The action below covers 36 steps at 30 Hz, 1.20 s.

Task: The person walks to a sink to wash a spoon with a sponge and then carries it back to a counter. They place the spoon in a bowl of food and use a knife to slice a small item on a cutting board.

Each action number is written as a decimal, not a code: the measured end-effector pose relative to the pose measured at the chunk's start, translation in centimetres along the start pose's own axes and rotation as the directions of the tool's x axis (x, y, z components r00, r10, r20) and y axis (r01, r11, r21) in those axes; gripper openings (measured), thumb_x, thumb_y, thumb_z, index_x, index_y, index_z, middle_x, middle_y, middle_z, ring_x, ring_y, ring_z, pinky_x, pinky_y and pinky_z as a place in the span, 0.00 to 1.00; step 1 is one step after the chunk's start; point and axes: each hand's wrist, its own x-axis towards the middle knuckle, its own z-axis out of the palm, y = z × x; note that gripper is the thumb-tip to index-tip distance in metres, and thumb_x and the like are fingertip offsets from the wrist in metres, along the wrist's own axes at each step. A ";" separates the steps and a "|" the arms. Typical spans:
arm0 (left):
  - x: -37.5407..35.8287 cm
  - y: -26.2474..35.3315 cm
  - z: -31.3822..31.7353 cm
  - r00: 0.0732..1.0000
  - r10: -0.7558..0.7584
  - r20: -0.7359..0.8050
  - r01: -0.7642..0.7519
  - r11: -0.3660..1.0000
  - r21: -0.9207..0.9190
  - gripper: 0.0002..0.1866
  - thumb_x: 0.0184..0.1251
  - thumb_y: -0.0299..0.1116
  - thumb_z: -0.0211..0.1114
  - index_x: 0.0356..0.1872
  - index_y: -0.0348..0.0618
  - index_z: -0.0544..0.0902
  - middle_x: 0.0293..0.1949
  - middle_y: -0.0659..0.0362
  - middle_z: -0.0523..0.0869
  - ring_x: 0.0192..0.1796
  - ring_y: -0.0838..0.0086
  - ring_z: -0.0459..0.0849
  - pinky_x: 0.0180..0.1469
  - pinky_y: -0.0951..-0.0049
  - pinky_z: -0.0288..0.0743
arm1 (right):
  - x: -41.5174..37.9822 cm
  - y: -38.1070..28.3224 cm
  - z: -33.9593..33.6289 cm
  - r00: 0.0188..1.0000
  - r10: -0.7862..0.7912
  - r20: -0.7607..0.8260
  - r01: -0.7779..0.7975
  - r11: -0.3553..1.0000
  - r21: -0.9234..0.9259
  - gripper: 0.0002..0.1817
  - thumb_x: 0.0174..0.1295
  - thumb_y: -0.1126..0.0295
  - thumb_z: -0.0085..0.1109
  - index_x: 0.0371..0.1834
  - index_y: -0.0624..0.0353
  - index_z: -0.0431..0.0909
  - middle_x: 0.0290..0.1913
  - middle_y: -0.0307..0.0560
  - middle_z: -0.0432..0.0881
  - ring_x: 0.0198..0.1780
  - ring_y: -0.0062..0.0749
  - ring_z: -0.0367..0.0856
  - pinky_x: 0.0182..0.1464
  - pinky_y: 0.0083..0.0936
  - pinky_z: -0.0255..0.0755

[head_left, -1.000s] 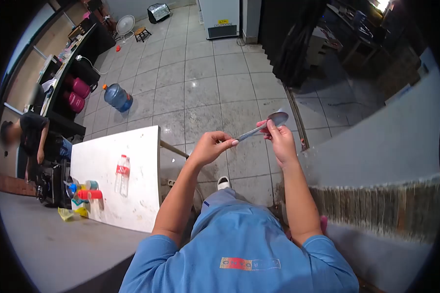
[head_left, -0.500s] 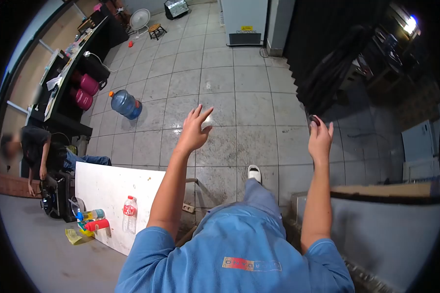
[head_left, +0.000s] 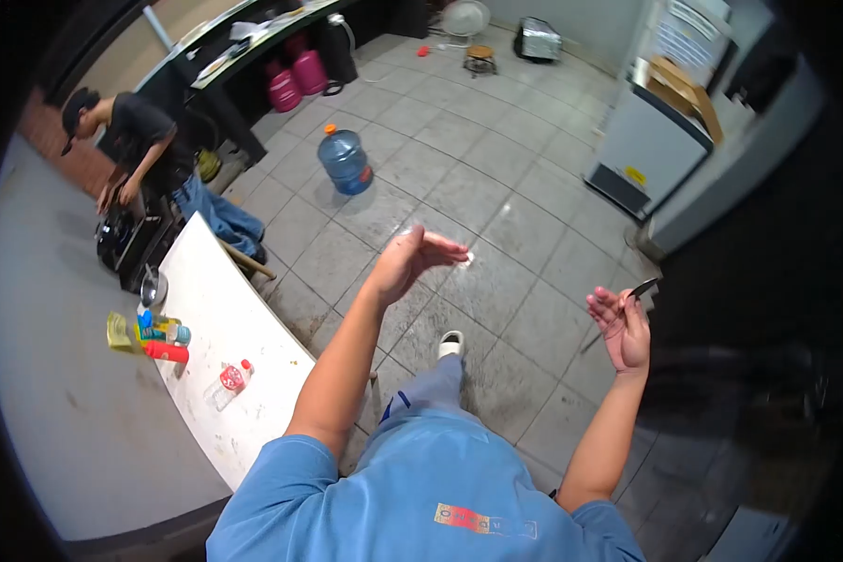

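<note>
My left hand [head_left: 412,265] is raised over the tiled floor, its fingers stretched out and nothing in it. At the right, my right hand [head_left: 625,332] is lifted with the palm partly showing. Between its thumb and a finger it pinches a small dark object [head_left: 644,288], too small to name for certain. Beyond my left hand, a blue water jug [head_left: 345,161] with an orange cap stands on the floor. A clear bottle [head_left: 227,384] with a red label lies on the white table [head_left: 244,323] to the left of my left arm.
A person [head_left: 145,155] in a dark cap leans over black equipment [head_left: 126,234] at the left. A red bottle [head_left: 166,351] and a metal bowl [head_left: 154,287] are along the table's far edge. A white freezer [head_left: 651,145] with a cardboard box stands at the upper right.
The view has turned to the right, so the jug, table and freezer sit differently. My left hand's fingers now point right, and my right hand has turned, with the dark object still in it.
</note>
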 end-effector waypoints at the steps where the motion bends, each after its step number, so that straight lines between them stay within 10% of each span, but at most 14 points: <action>1: 1.0 -0.3 -2.1 0.999 -0.023 -0.046 0.019 0.997 -0.078 0.23 0.75 0.46 0.52 0.55 0.34 0.79 0.49 0.48 0.85 0.54 0.57 0.82 0.59 0.61 0.72 | 3.0 1.0 -0.9 0.989 0.112 -0.097 -0.123 0.986 -0.116 0.14 0.76 0.61 0.39 0.55 0.54 0.69 0.56 0.60 0.78 0.56 0.52 0.78 0.61 0.40 0.70; 2: 2.2 -0.9 -3.9 0.963 0.060 -0.263 0.111 0.801 0.589 0.23 0.74 0.45 0.53 0.53 0.33 0.80 0.50 0.48 0.84 0.57 0.57 0.80 0.60 0.60 0.71 | 5.4 1.7 -1.8 0.989 0.125 -0.079 -0.133 0.984 -0.115 0.14 0.76 0.61 0.39 0.55 0.54 0.69 0.56 0.60 0.78 0.56 0.52 0.78 0.61 0.40 0.70; 10: 11.6 3.1 -14.2 0.957 0.211 -0.197 -0.041 0.774 0.632 0.18 0.70 0.33 0.59 0.59 0.41 0.77 0.62 0.53 0.77 0.59 0.63 0.78 0.62 0.64 0.68 | 24.4 1.6 1.2 0.990 -0.028 -0.140 -0.017 0.950 -0.311 0.17 0.72 0.59 0.47 0.46 0.62 0.76 0.53 0.58 0.80 0.56 0.45 0.79 0.60 0.35 0.68; 13: 15.7 5.5 -14.4 0.914 0.350 -0.207 0.084 0.335 0.939 0.18 0.72 0.33 0.56 0.60 0.40 0.76 0.60 0.55 0.79 0.59 0.62 0.78 0.62 0.65 0.69 | 29.9 1.5 2.0 0.987 -0.147 0.061 0.032 -0.195 -0.980 0.13 0.75 0.59 0.42 0.42 0.57 0.69 0.52 0.59 0.81 0.56 0.43 0.80 0.60 0.36 0.68; 14: 17.2 6.6 -14.0 0.846 0.517 -0.126 0.029 0.192 0.981 0.17 0.73 0.35 0.53 0.58 0.40 0.77 0.56 0.55 0.82 0.58 0.61 0.79 0.61 0.65 0.70 | 31.3 1.3 1.2 0.987 -0.146 0.062 0.032 -0.198 -0.980 0.13 0.75 0.59 0.42 0.42 0.57 0.69 0.52 0.59 0.81 0.56 0.43 0.80 0.60 0.36 0.68; 16: 19.6 7.6 -15.7 0.834 0.365 -0.415 0.009 0.741 0.671 0.18 0.72 0.36 0.55 0.59 0.40 0.77 0.57 0.51 0.81 0.59 0.57 0.79 0.61 0.64 0.70 | 34.1 0.3 3.7 0.996 0.005 -0.094 -0.037 0.937 -0.347 0.14 0.75 0.60 0.43 0.43 0.60 0.73 0.47 0.58 0.83 0.54 0.46 0.81 0.60 0.33 0.68; 20: 24.5 7.1 -23.9 0.977 0.157 -0.141 -0.154 0.988 0.031 0.29 0.65 0.34 0.66 0.67 0.46 0.69 0.66 0.46 0.70 0.59 0.59 0.79 0.61 0.62 0.70 | 43.7 3.0 -1.1 0.997 0.007 -0.077 -0.060 0.697 -0.715 0.13 0.75 0.63 0.42 0.38 0.60 0.72 0.49 0.59 0.83 0.53 0.43 0.81 0.59 0.31 0.69; 22: 28.3 9.1 -22.0 0.869 0.490 -0.067 0.273 -0.362 0.891 0.24 0.68 0.32 0.62 0.63 0.37 0.71 0.60 0.47 0.77 0.56 0.60 0.81 0.61 0.62 0.70 | 47.8 2.3 0.6 0.988 -0.013 -0.153 -0.148 0.186 -0.971 0.13 0.75 0.64 0.42 0.36 0.60 0.70 0.50 0.60 0.82 0.53 0.41 0.81 0.60 0.31 0.69; 26: 34.0 10.7 -27.3 0.896 0.215 -0.389 -0.005 0.880 0.476 0.30 0.59 0.30 0.67 0.65 0.49 0.72 0.65 0.42 0.70 0.66 0.54 0.71 0.63 0.60 0.68 | 56.8 1.6 -1.9 1.000 0.010 0.004 -0.008 0.966 -0.257 0.12 0.74 0.66 0.43 0.40 0.64 0.72 0.51 0.60 0.81 0.55 0.40 0.80 0.63 0.29 0.65; 28: 36.2 10.7 -31.7 0.959 0.163 -0.231 -0.050 0.901 0.430 0.29 0.59 0.28 0.66 0.65 0.50 0.73 0.65 0.45 0.71 0.66 0.55 0.71 0.62 0.60 0.69 | 62.3 3.0 -3.2 0.976 0.163 0.143 -0.140 0.977 -0.162 0.13 0.75 0.64 0.44 0.41 0.64 0.72 0.54 0.58 0.80 0.56 0.37 0.78 0.63 0.28 0.65; 31: 41.5 13.8 -30.3 0.875 0.465 -0.135 0.374 -0.470 0.799 0.20 0.67 0.27 0.62 0.59 0.36 0.75 0.56 0.56 0.81 0.57 0.67 0.80 0.59 0.65 0.72 | 70.1 4.2 -3.4 0.998 -0.010 0.061 0.054 0.634 -0.771 0.14 0.75 0.61 0.43 0.43 0.62 0.72 0.56 0.55 0.79 0.54 0.34 0.79 0.60 0.30 0.67; 32: 42.8 14.7 -31.3 0.873 0.466 -0.140 0.379 -0.470 0.797 0.20 0.67 0.27 0.62 0.59 0.36 0.75 0.56 0.56 0.81 0.57 0.67 0.80 0.59 0.65 0.72 | 72.2 3.6 -1.9 0.991 -0.108 0.084 0.131 0.577 -0.806 0.15 0.75 0.60 0.42 0.44 0.62 0.71 0.55 0.55 0.80 0.53 0.34 0.79 0.59 0.31 0.68; 34: 44.3 16.1 -32.9 0.769 0.423 -0.480 0.075 0.686 0.723 0.21 0.65 0.25 0.62 0.60 0.37 0.74 0.58 0.52 0.79 0.59 0.67 0.79 0.62 0.67 0.71 | 75.6 2.2 -0.4 1.000 0.015 0.010 -0.007 0.840 -0.543 0.15 0.75 0.60 0.41 0.44 0.60 0.72 0.56 0.56 0.79 0.53 0.34 0.79 0.59 0.32 0.69; 36: 45.1 18.0 -35.1 0.788 0.388 -0.478 -0.059 0.820 0.569 0.18 0.67 0.24 0.60 0.58 0.36 0.76 0.55 0.52 0.81 0.58 0.67 0.79 0.60 0.70 0.72 | 79.5 2.3 -0.5 0.911 0.194 0.364 -0.171 0.981 -0.093 0.14 0.75 0.60 0.41 0.44 0.59 0.72 0.55 0.57 0.80 0.53 0.37 0.80 0.61 0.35 0.68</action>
